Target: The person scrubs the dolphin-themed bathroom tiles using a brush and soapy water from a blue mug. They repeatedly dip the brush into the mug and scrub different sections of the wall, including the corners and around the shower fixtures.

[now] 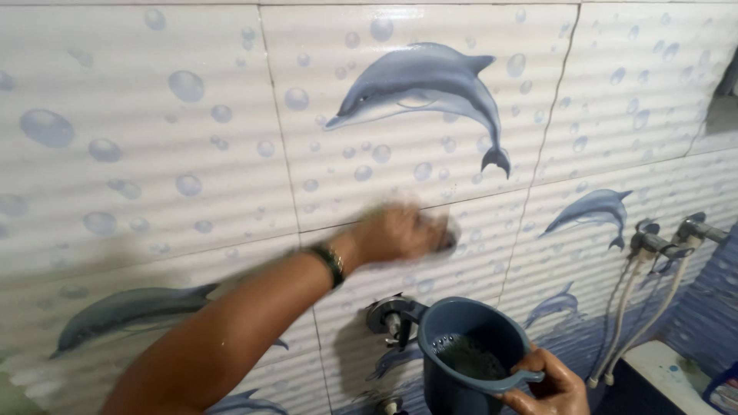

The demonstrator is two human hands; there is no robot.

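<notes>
My left hand (396,230) is pressed against the white tiled wall (192,138), blurred with motion, its fingers closed on what looks like a small scrubber that is mostly hidden. A dark band sits on that wrist. My right hand (550,388) grips the handle of a blue plastic mug (461,350) low in the view, upright, with a little dark water in it. The mug is just right of a metal tap (392,317) on the wall.
The wall tiles carry grey dolphin (427,84) prints and bubble patterns. Two metal valves (665,242) with white hoses (630,315) stand at the right. A white ledge (661,365) lies at the lower right corner.
</notes>
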